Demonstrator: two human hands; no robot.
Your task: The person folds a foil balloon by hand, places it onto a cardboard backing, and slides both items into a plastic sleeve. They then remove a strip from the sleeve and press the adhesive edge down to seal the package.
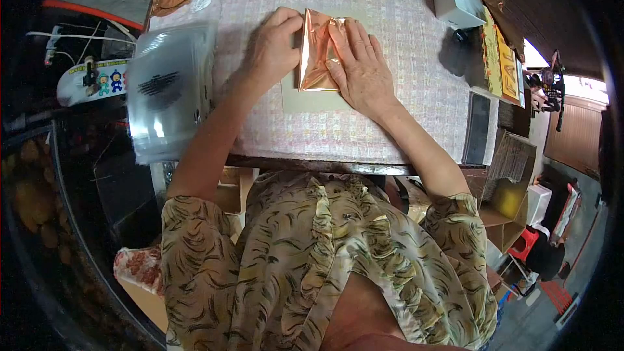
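Shiny copper-coloured foil packet (316, 58), wrinkled, lies on a flat greyish board (305, 103) atop checked cloth (403, 117). Right hand (367, 81) spreads flat over its right side; left hand (277, 45), fingers curled, rests at its left edge. Contents not visible.

This looks like a small home workshop or packing corner: a cloth-covered table (416, 91) carries a stack of clear plastic sleeves (156, 97) and copper-coloured foil (318, 52). Around it are an opened cardboard box (509, 188), a red stool (525, 244) on a grey floor (552, 305), and a shutter-like ribbed panel (572, 133) beside a bright opening.
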